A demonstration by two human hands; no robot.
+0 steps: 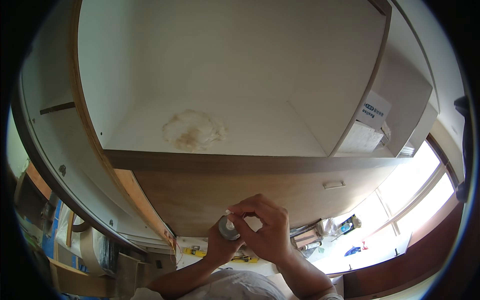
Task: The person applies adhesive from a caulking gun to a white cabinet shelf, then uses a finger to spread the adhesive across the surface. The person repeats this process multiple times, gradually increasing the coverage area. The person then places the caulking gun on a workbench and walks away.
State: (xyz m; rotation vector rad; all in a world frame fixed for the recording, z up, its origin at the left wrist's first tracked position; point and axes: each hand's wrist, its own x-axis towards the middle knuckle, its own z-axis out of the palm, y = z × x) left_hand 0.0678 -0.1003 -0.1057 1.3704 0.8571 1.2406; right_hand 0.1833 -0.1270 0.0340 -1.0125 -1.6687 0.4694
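My left hand [218, 248] is wrapped round a grey, round-topped can [224, 231], seen almost from above in front of my body. On its top is a small white nozzle or cap, which the thumb and bent fingers of my right hand [268, 227] pinch. Ahead of both hands, an uneven brownish-white stain [194, 131] marks the floor of an open white cabinet compartment [265, 122].
A wooden panel with a white handle [334, 185] runs below the compartment. White boxes [361, 137] sit in a cubby at right. Below lie a yellow spirit level [195, 252] and a cluttered white counter [327, 257] beside a bright window [415, 187].
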